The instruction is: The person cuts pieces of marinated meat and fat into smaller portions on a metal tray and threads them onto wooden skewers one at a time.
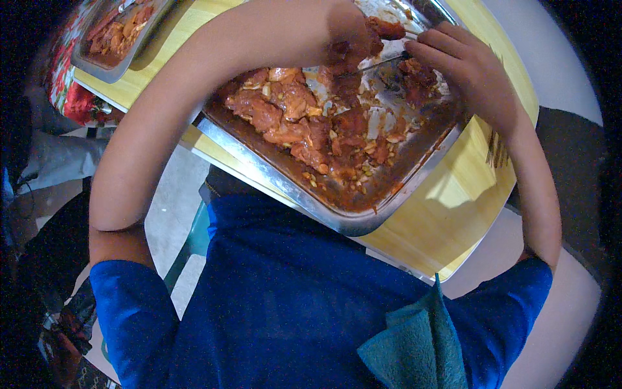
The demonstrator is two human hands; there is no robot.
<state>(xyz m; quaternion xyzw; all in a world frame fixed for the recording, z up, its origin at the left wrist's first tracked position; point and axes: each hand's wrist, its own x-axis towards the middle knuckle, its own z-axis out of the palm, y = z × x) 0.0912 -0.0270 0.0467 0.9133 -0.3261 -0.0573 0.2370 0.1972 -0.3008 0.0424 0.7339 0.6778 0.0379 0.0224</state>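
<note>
A deep metal tray (272, 167) holds pieces of marinated raw meat (291, 107) in reddish sauce with chopped bits. My left hand (350, 39) is over the tray's upper part, beside a reddish piece of meat (386, 29); its fingers are mostly hidden and in shadow, so its hold is unclear. My right hand (452, 53) is at the tray's right side, its fingers closed on the ends of thin skewers (379, 63) that point left towards the left hand. One skewer passes over the meat. Another piece of meat (418, 78) lies just below the right fingertips.
The trays stand on a yellow wood-patterned table (437, 219). A second metal tray (104, 68) with meat and a utensil is at the upper left, near a red floral cloth (82, 107). Several thin skewers (496, 148) lie at the table's right edge, partly under my right forearm.
</note>
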